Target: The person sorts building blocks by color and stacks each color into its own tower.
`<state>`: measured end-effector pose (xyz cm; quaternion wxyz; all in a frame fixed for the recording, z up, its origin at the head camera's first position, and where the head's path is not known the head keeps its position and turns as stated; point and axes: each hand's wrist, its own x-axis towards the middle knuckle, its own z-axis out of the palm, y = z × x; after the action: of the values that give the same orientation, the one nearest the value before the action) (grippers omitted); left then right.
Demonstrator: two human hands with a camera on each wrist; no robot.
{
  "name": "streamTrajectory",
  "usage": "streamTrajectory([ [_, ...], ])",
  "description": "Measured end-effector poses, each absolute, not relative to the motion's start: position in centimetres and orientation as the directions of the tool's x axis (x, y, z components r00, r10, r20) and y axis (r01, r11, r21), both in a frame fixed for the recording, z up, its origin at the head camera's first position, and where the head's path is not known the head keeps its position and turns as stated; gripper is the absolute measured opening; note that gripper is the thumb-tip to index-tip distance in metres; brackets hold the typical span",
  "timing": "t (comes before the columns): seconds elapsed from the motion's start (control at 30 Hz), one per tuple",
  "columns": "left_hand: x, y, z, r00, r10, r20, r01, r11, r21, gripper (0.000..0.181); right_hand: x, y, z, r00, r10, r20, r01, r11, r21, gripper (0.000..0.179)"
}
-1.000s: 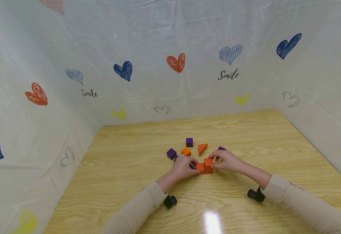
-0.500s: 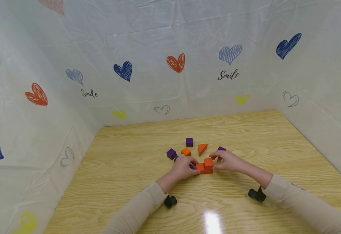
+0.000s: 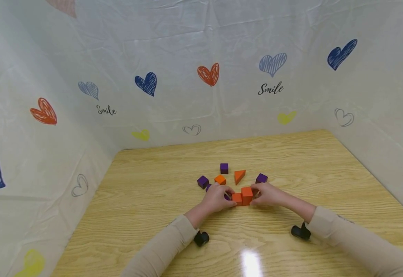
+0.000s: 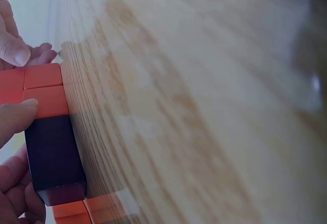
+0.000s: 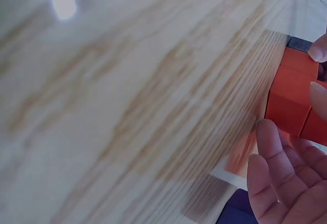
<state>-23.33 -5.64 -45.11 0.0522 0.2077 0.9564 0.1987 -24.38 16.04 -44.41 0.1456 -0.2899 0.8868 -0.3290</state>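
In the head view, a small orange-red cube sits against a taller orange-red stack; the left wrist view shows a seam between its upper and lower blocks. My left hand pinches the small cube, its thumb on the near face and fingers behind. A dark purple block stands beside that cube, partly hidden by this hand in the head view. My right hand is at the stack's right side, fingers extended near the lower block and thumb overlapping the upper one.
Behind the hands lie an orange cube, an orange triangular block and several purple blocks, one just past the right hand. An orange block shows beyond the dark one. Patterned sheets wall the wooden table.
My right hand first loosens off the stack, then comes back lower against its right side, uncovering more of the purple block behind it. The left hand stays in place.
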Motion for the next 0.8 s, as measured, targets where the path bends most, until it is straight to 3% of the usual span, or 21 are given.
streamTrajectory([
  [0.57,-23.24,-5.6,-44.76,-0.91,0.414,-0.026,0.371,0.84,0.397,0.034,-24.37,15.97,-44.6,-0.795,-0.605,-0.041,-0.455,0.64,-0.619,0.027],
  [0.8,-23.35,-5.73,-44.44,-0.905,0.419,-0.071,0.332,0.8,0.5,0.045,-24.34,15.96,-44.7,-0.783,-0.622,-0.016,-0.488,0.63,-0.605,0.025],
])
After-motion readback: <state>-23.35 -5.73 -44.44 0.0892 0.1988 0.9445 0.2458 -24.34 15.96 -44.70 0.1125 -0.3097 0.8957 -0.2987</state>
